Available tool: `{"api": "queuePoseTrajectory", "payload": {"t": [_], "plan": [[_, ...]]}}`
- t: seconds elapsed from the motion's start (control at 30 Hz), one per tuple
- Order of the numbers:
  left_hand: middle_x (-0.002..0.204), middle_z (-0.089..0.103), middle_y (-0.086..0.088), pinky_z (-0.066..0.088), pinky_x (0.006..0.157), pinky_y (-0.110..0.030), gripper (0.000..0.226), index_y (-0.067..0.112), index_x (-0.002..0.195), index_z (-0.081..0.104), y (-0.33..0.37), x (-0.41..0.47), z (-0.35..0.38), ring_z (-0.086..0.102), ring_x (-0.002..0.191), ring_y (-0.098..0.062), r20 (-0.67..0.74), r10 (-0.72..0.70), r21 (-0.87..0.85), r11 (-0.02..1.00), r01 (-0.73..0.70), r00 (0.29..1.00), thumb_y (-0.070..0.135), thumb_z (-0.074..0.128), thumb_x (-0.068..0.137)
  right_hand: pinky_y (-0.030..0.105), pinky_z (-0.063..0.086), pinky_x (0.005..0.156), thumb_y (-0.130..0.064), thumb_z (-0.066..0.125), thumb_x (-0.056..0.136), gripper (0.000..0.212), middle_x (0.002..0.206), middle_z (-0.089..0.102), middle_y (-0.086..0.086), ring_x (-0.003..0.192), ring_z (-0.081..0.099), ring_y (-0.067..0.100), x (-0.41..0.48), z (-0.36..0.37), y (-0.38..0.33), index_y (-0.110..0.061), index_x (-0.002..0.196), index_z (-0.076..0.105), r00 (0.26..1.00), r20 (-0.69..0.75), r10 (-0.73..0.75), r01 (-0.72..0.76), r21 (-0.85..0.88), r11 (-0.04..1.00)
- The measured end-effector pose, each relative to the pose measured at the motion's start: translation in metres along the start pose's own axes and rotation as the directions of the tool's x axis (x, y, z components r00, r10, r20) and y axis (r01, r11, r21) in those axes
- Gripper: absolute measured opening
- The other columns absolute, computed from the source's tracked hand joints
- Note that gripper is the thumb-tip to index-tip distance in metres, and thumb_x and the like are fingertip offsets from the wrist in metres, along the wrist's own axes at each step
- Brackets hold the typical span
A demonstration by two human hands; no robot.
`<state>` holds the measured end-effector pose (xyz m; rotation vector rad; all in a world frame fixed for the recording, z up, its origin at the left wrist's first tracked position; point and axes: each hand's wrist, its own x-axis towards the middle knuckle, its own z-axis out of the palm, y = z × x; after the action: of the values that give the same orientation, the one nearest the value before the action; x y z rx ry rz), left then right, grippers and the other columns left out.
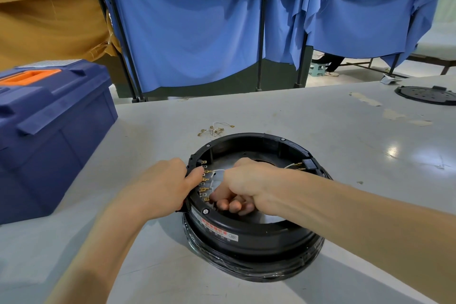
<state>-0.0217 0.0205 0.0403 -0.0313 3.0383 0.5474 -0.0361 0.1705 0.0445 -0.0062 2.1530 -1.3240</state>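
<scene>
A round black appliance housing [254, 237] sits open side up on the grey table, with a metal plate inside. Brass spade terminals [205, 181] line its inner left wall, and thin white wires [218, 171] run from them. My left hand [162, 185] grips the housing's left rim, thumb over the edge by the terminals. My right hand [243, 186] reaches inside with curled fingers and pinches a brass terminal connector at the lower left of the row. A second wire end [292, 166] lies by a black block on the right wall.
A blue toolbox [49, 136] with an orange handle stands at the left. Loose brass terminals with white wire [216, 129] lie just behind the housing. A black round cover [427, 95] rests at the far right. Blue and tan cloth hang on frames behind the table.
</scene>
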Motion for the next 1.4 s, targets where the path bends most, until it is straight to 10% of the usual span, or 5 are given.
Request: {"api": "queuePoseTrajectory", "payload": {"t": [0.4, 0.8, 1.03, 1.4], "plan": [[0.057, 0.055, -0.007, 0.049, 0.071, -0.037, 0.057, 0.01, 0.056, 0.041, 0.001, 0.0, 0.001, 0.05, 0.056, -0.025, -0.017, 0.022, 0.067, 0.998, -0.021, 1.0, 0.045, 0.035, 0.102, 0.006, 0.027, 0.035, -0.003, 0.041, 0.082, 0.036, 0.034, 0.049, 0.003, 0.019, 0.032, 0.009, -0.001, 0.016, -0.008, -0.001, 0.047, 0.049, 0.989, -0.149, 0.008, -0.018, -0.065, 0.998], [0.051, 0.055, -0.002, 0.036, 0.049, -0.022, 0.056, 0.011, 0.056, 0.04, 0.004, 0.0, -0.001, 0.044, 0.042, -0.012, 0.025, 0.03, 0.071, 0.997, -0.032, 0.999, 0.042, 0.034, 0.103, 0.007, 0.03, 0.032, -0.015, 0.052, 0.089, 0.021, 0.029, 0.042, 0.006, 0.013, 0.028, 0.01, 0.004, 0.025, -0.012, -0.001, 0.073, 0.049, 0.974, -0.227, 0.017, -0.013, 0.018, 1.0], [0.034, 0.048, 0.001, 0.034, 0.042, -0.016, 0.063, 0.013, 0.044, 0.037, -0.003, 0.0, 0.0, 0.036, 0.031, -0.008, 0.006, 0.042, -0.028, 0.999, -0.042, 0.999, 0.04, 0.04, 0.101, 0.012, 0.03, 0.039, 0.007, 0.048, 0.081, 0.028, 0.036, 0.047, 0.006, 0.026, 0.034, 0.012, -0.001, 0.006, -0.005, -0.002, 0.055, 0.053, 1.0, 0.005, 0.02, -0.02, 0.017, 1.0], [0.061, 0.055, -0.008, 0.052, 0.075, -0.041, 0.054, 0.011, 0.059, 0.039, -0.003, 0.003, 0.003, 0.055, 0.063, -0.033, -0.022, 0.056, 0.026, 0.998, -0.055, 0.998, 0.044, 0.035, 0.102, 0.006, 0.026, 0.034, 0.009, 0.036, 0.085, 0.029, 0.03, 0.044, 0.005, 0.019, 0.032, 0.009, 0.0, 0.013, -0.013, -0.002, 0.062, 0.051, 0.998, -0.038, 0.054, -0.056, -0.036, 0.998]]}}
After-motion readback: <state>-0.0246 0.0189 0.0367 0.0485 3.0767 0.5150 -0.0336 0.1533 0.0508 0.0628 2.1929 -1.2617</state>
